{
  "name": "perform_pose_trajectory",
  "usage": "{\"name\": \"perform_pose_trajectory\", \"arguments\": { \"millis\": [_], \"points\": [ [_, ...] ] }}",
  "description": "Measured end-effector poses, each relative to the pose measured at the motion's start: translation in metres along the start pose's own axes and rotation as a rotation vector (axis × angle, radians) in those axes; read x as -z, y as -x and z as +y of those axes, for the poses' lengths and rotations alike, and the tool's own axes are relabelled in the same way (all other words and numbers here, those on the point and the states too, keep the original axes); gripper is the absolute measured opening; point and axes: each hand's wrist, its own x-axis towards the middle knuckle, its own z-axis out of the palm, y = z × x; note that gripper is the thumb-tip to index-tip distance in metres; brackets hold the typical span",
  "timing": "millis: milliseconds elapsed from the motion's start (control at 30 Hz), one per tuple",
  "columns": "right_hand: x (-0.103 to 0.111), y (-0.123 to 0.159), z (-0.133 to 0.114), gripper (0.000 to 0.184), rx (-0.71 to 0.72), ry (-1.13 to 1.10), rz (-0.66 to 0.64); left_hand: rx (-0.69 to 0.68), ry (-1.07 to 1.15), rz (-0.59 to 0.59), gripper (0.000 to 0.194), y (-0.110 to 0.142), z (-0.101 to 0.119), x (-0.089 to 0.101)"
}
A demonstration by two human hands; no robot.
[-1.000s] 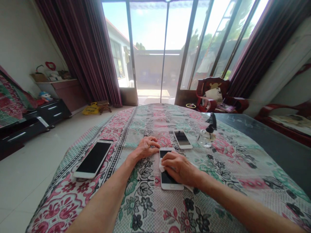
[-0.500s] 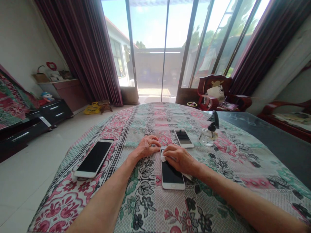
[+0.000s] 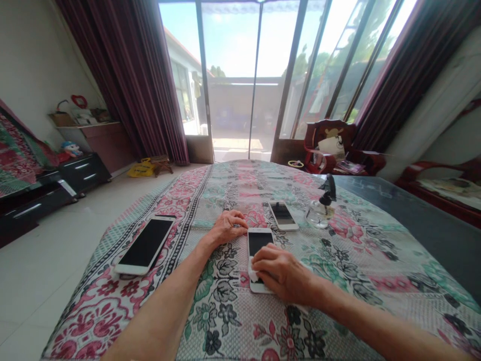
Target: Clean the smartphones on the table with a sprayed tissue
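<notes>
A white smartphone (image 3: 260,240) with a dark screen lies face up on the flowered tablecloth. My right hand (image 3: 281,273) rests over its lower half, fingers closed on a small white wipe (image 3: 254,277) pressed against the glass. Most of the wipe is hidden under the fingers. At the phone's upper left corner, my left hand (image 3: 229,226) lies on the cloth, fingers stretched out and tips touching the phone's edge. Just beyond is a smaller white phone (image 3: 283,215). To its right stands a clear spray bottle (image 3: 319,213) with a black nozzle.
On the left of the table, a large white phone (image 3: 146,245) lies on top of another dark flat item. A dark table (image 3: 376,195) adjoins on the right, with a wooden chair (image 3: 330,145) behind. Glass doors (image 3: 240,110) face me.
My right hand has slid the wipe down the screen toward the phone's lower end, uncovering the upper part. My left hand has stayed in place.
</notes>
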Motion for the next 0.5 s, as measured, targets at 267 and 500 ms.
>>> {"name": "perform_pose_trajectory", "arguments": {
  "millis": [267,500],
  "points": [
    [0.003,-0.009,0.015,0.018,0.016,0.011,0.023,-0.005,-0.018,0.019,0.007,0.000,-0.002,-0.002],
    [0.001,-0.039,0.063,0.018,-0.030,0.114,0.141,-0.004,-0.042,0.022,0.009,-0.001,-0.008,-0.005]
  ]
}}
